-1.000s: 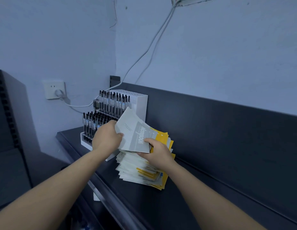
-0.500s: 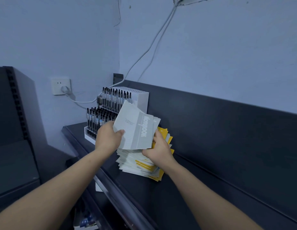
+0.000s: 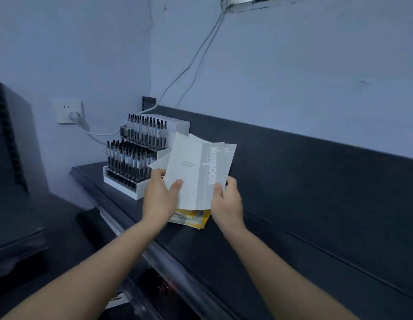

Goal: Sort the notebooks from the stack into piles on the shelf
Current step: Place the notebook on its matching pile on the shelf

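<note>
Many pens (image 3: 141, 155) in rack (image 3: 180, 128) near notebooks (image 3: 196, 172)

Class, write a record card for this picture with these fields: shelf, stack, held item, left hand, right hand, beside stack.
shelf: dark
stack: yellow and white notebooks on the shelf, partly hidden by the hands
held item: grey notebook printed "Notebook", held above the stack; another grey cover behind it
left hand: grips its left edge, thumb on the cover
right hand: grips its lower right edge
beside stack: white tiered pen rack, on its left
</note>
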Available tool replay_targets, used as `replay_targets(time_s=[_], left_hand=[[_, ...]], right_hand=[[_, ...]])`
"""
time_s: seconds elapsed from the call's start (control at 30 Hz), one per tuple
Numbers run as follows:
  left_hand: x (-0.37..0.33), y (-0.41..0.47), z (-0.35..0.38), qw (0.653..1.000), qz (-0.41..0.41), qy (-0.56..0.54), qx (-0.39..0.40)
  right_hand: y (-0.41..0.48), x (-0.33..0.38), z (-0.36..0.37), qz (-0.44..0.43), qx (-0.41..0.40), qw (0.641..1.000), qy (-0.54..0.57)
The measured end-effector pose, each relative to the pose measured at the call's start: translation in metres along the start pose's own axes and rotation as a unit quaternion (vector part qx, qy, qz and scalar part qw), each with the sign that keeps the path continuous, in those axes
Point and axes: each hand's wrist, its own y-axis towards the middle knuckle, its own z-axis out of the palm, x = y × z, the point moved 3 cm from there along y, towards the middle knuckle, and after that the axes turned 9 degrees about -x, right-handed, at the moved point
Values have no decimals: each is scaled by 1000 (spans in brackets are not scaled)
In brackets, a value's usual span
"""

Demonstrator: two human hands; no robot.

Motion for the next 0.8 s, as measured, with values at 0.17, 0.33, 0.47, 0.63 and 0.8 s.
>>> replay_targets(time_s=[0.17, 0.33, 0.47, 0.63, 0.8], left_hand=[[-5, -31, 3, 993, 98, -12, 61], [-14, -72, -1, 985, 138, -29, 97], [-20, -109, 1, 978, 154, -37, 135], [-44, -166, 5, 965, 162, -75, 193], [-78, -228, 12, 952, 140, -115, 246]], right_hand=[[-28, 1, -33, -35, -76, 995, -47], [-68, -1, -71, -8, -117, 989, -86], [-104, -5, -108, 12, -146, 983, -112], [-145, -11, -168, 31, -196, 969, -149], [-181, -16, -236, 51, -246, 951, -182]])
